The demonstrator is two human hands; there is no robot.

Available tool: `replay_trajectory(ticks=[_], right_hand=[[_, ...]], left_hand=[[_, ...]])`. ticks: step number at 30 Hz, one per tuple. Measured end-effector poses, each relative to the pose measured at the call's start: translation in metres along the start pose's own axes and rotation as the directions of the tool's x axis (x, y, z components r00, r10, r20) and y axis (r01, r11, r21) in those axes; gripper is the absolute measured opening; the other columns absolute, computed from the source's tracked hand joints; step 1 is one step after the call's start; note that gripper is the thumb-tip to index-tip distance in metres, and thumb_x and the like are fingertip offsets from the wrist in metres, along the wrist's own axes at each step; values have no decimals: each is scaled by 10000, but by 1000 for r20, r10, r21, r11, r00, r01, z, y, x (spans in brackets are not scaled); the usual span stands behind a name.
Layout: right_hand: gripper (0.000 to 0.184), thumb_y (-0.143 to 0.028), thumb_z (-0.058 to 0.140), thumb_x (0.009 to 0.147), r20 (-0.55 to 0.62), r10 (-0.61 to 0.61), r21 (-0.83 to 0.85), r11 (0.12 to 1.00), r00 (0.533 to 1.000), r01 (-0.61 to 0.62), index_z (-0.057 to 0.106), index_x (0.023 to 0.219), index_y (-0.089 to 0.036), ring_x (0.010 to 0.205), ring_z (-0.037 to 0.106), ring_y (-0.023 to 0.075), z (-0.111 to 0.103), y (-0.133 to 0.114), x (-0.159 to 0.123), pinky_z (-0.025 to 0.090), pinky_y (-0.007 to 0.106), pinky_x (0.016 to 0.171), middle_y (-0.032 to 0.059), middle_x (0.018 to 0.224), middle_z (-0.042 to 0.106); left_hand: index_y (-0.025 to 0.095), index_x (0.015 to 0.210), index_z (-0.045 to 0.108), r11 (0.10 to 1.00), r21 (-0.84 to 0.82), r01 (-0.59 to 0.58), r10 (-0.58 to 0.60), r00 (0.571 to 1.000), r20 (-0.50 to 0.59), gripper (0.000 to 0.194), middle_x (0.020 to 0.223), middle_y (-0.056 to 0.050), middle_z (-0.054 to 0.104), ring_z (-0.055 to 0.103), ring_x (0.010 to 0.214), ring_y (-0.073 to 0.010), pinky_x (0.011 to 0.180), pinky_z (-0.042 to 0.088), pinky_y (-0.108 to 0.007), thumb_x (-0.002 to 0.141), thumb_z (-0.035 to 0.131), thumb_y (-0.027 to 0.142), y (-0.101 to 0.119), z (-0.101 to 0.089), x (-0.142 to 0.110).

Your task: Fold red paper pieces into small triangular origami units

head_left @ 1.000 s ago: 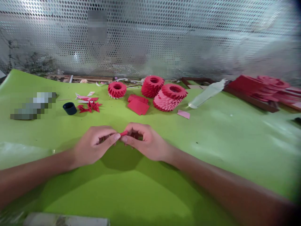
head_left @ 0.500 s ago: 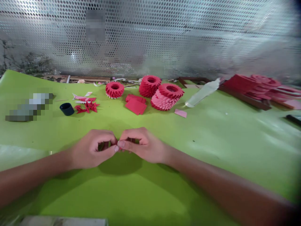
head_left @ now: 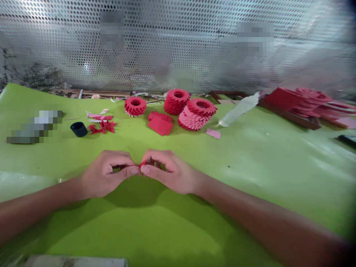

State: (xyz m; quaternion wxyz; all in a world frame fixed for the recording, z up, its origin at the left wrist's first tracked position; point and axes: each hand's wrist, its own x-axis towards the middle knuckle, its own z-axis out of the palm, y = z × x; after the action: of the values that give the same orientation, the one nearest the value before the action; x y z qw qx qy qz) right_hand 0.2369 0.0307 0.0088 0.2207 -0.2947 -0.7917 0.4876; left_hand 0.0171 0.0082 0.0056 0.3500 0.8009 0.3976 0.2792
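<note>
Head view: left hand (head_left: 107,174) and right hand (head_left: 169,172) meet above the green tabletop (head_left: 250,178), fingers (head_left: 130,170) curled inward, with thumbs and fingertips closed in a pinch on one small folded red paper piece (head_left: 142,164), mostly hidden between them. Farther along the tabletop stand four rings built from folded paper units, apparently finished: one red ring (head_left: 135,106), a second red ring (head_left: 176,102), and a third red ring (head_left: 202,106) seated on one pink ring (head_left: 191,121). Apparently not yet assembled: one cluster of loose folded red pieces (head_left: 104,127) beside one dark blue cup (head_left: 78,129), two flat red paper stacks (head_left: 160,127), one pink paper slip (head_left: 213,134), and red sheets (head_left: 300,98) on a dark wooden board (head_left: 289,118) at far right.
</note>
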Motion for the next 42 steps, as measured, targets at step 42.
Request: replay_trajectory(ticks=[42], right_hand=[[336, -206, 425, 1011, -449, -136, -847, 379, 883, -373, 759, 1024, -172, 965, 673, 267, -71, 50, 31, 466, 385, 884, 84, 1039, 777]], left_hand=[[189, 1044, 758, 971, 115, 210, -209, 978, -23, 387, 847, -55, 753, 508, 516, -126, 467, 321, -235, 945, 472, 430, -7, -2, 2]])
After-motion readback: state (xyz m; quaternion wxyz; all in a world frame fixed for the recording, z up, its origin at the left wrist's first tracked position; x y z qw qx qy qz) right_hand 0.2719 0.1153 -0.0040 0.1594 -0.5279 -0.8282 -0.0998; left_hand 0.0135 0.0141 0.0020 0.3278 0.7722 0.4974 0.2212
